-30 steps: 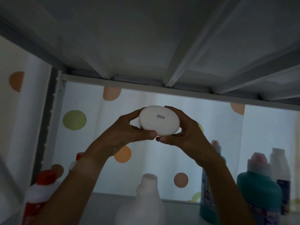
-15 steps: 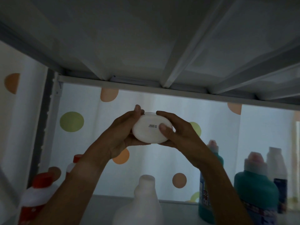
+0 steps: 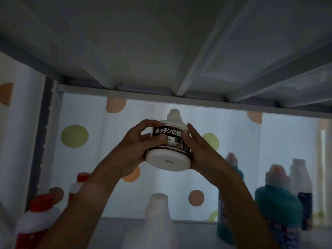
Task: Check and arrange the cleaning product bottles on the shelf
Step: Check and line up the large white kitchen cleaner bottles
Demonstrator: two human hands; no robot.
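Shelving [image 3: 161,51] fills the upper half of the view, its pale underside crossed by ribs, with a white curtain [image 3: 89,177] printed in green and orange dots glowing behind. On the lower shelf board [image 3: 194,234] stand several bottles: a plain white bottle [image 3: 154,225] at centre front, a teal bottle [image 3: 276,212] with a pinkish cap at right, a second teal one [image 3: 230,194] behind the right forearm, a white bottle with a dark blue label [image 3: 301,191] at far right, and two red-capped white bottles [image 3: 37,218] at left.

Held up in mid-air between the shelves, well above the standing bottles, is a squat white cleaning bottle [image 3: 168,142], tilted so its rounded base faces the camera and its narrow white cap points up and away. A dark label with bold white Japanese lettering wraps the body, small pictures beneath it; a faint printed mark sits on the base.

Left hand [image 3: 138,146] grips the bottle's left side, fingers curled over the top edge and thumb across the label. Right hand [image 3: 197,148] clasps the right side, thumb on the label, fingers wrapped behind.
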